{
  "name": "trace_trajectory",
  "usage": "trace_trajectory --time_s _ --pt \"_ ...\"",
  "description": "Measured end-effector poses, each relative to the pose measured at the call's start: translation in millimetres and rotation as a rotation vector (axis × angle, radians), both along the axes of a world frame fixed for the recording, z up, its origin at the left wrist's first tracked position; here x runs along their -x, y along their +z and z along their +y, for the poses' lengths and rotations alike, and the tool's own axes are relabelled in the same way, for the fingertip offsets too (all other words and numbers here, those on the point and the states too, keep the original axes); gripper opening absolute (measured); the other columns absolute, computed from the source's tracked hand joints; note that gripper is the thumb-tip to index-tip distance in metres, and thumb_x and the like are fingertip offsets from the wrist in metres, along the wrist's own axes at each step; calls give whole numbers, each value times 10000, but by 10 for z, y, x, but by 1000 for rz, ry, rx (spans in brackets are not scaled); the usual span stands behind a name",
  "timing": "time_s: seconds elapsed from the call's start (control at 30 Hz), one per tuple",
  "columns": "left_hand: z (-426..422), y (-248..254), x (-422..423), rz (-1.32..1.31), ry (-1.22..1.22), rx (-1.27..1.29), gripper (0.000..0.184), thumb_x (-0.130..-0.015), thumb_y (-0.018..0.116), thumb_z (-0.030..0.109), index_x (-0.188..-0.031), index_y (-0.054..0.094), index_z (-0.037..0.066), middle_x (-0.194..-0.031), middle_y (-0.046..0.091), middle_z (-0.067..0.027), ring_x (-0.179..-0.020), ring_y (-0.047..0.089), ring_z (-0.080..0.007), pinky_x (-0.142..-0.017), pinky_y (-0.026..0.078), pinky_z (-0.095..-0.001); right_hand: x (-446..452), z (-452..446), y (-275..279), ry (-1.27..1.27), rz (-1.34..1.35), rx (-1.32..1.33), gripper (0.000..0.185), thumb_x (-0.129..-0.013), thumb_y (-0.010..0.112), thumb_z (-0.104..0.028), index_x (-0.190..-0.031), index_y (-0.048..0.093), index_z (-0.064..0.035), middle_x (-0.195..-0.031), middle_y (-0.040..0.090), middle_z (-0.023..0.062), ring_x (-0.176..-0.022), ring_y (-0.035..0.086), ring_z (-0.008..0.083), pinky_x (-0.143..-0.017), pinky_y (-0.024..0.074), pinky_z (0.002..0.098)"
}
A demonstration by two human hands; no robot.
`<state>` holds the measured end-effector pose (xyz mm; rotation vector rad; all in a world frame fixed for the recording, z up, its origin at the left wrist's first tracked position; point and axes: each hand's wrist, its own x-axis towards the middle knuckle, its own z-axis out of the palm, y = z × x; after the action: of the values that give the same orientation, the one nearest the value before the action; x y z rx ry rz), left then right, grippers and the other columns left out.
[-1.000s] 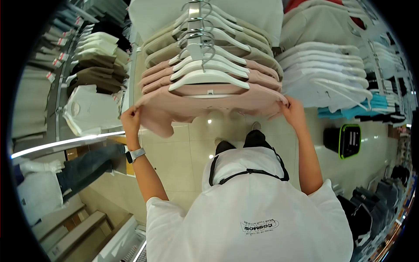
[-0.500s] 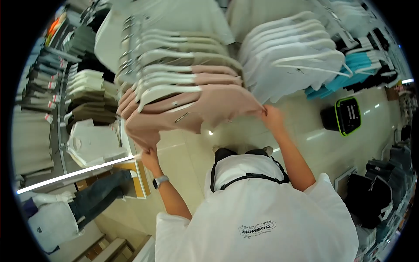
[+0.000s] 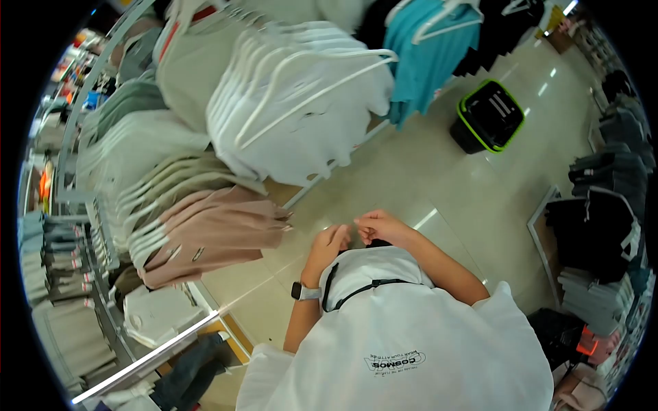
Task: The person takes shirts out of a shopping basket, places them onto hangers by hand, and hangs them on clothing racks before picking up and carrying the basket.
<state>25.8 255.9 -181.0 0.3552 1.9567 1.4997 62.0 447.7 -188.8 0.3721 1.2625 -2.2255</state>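
Note:
In front of my waist, my left hand (image 3: pixel 332 241), with a watch on its wrist, is held with its fingers curled in. Close beside it, a small gap apart, my right hand (image 3: pixel 373 226) also has its fingers curled together. No garment shows in either one. To the left of my hands hang pink T-shirts (image 3: pixel 219 226) on white hangers, with olive T-shirts (image 3: pixel 195 178) behind them. White T-shirts (image 3: pixel 315 116) hang ahead, and a bare white hanger (image 3: pixel 315 99) lies across their front.
A black basket with a green rim (image 3: pixel 519 129) stands on the tiled floor (image 3: pixel 411 171) at the right. Turquoise shirts (image 3: pixel 418 61) hang past the white ones. A lit shelf edge (image 3: pixel 151 356) runs at lower left. Dark garments (image 3: pixel 589 233) hang along the right side.
Both hands have let go of the pink T-shirt and drawn back to my waist, close together. The view has turned right, so the pink shirts now sit farther left.

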Motion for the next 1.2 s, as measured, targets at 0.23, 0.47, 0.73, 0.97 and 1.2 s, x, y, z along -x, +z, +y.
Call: trace_trajectory --time_s 0.23,0.47,0.73,0.97,1.2 --pt "1507 390 72 -141 -492 -163 276 -917 524 203 -1044 576 -37 -875 616 -64 -826 555 -117 -736 453 -265 -410 1038 305 -99 -116 728 462 -946 423 -458 -599 416 -152 -436 260 -63 -338 263 72 -369 218 241" --pt "2719 170 210 -136 -590 -231 227 -883 538 179 -894 583 -43 -746 589 -49 -718 528 -100 -626 430 -257 -467 1931 216 -215 -85 965 476 -951 349 -467 -692 587 -146 -354 268 -45 -298 250 104 -356 225 257" --pt "4473 -55 833 -81 -577 -197 229 -821 508 118 -696 564 -65 -541 527 -53 -506 467 -100 -463 367 -270 160 3459 266 -412 -77 914 493 -944 330 -437 -608 537 -142 -301 251 -31 -290 237 124 -356 233 270" --pt "5704 47 1227 -510 -385 -187 201 -864 506 131 -913 631 -18 -730 601 -53 -658 569 -120 -591 458 -249 692 4440 325 -816 -146 -7 327 -918 494 -360 -780 585 -78 -549 482 28 -517 491 145 -520 412 266" --pt "6697 -97 1379 -676 -292 -290 449 -914 556 361 -1233 496 50 -1146 551 -68 -1013 533 -140 -829 451 -272 865 5253 246 -833 98 -868 363 -881 607 -271 -1112 500 -13 -1088 503 88 -1019 500 177 -785 461 287"
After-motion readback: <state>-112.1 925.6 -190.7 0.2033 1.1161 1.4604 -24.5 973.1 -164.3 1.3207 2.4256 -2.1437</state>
